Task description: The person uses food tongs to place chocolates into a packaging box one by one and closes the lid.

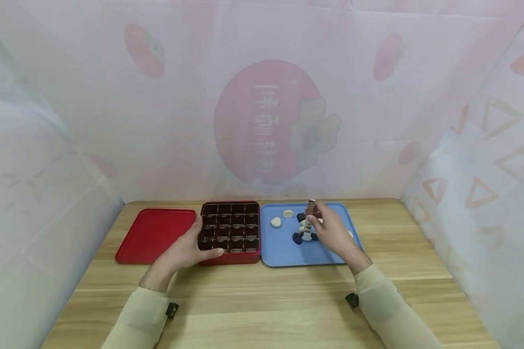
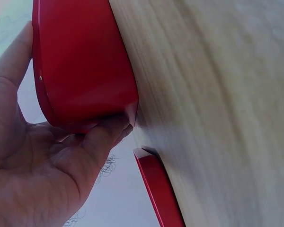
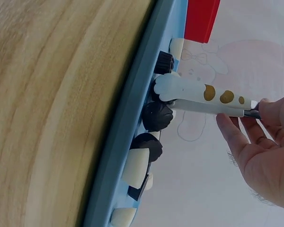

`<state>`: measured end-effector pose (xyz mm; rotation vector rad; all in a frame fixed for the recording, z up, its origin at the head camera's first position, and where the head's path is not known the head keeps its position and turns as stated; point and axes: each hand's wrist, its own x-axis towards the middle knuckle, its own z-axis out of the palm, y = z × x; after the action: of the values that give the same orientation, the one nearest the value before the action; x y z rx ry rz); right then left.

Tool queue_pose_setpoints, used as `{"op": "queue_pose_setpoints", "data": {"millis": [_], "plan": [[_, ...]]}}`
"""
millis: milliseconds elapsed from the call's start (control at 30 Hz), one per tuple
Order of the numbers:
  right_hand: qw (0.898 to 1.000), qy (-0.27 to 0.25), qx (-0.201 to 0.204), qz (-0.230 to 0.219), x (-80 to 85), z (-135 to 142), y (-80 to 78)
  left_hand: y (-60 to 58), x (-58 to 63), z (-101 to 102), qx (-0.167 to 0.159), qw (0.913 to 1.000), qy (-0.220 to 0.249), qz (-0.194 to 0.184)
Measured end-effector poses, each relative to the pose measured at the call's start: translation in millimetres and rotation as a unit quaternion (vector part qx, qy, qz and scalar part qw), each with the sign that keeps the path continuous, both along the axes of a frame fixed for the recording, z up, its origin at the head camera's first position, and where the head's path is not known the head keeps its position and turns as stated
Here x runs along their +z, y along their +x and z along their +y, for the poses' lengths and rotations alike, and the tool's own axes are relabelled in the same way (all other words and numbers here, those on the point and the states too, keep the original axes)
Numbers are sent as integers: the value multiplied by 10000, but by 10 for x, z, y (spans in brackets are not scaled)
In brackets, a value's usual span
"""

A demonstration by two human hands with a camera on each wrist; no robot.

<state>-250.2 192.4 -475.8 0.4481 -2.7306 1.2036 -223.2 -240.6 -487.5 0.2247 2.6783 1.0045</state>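
1. We rest the left hand (image 1: 181, 248), spread, against the near-left corner of the red box (image 1: 236, 260); even pressure should prevent sliding.
2. With the right hand (image 1: 332, 230), we pinch the tongs (image 3: 194, 91) above the blue tray (image 1: 284, 251), just beside the box.
3. The tips stand among dark chocolates (image 3: 157, 116) and white chocolates (image 1: 276, 222); we cannot tell whether they grip one.
4. We should squeeze lightly, avoiding neighbouring pieces.

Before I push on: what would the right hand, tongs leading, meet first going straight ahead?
Ahead of the right hand, the tongs would likely meet the dark piece at their tips, then the blue tray; whether they touch that piece is unclear.
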Motion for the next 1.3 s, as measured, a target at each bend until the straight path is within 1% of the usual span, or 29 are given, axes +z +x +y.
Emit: {"op": "queue_pose_setpoints", "data": {"millis": [133,333,467,633,733,1000,1133,1300], "plan": [[10000,-40,-58,4,9,-3,-5,1,-13,2,1,10000,19,9],[9996,-222,-127,82,90,-20,13,-1,-7,1,17,10000,76,-29],[9991,-300,-151,266,171,-70,47,-1,11,1,27,9999,94,-75],[9974,-434,-66,578,267,-184,99,3,18,4,14,9999,116,-99],[9967,-491,22,646,306,-260,129,7,18,4,6,9999,123,-93],[9964,-691,315,377,408,-488,198,1,4,5,10,9999,83,-76],[9955,-759,446,340,447,-616,238,-11,-6,4,1,10000,84,-51],[9938,-904,620,186,458,-780,278,-18,-10,-1,-4,10000,34,-60]]}}
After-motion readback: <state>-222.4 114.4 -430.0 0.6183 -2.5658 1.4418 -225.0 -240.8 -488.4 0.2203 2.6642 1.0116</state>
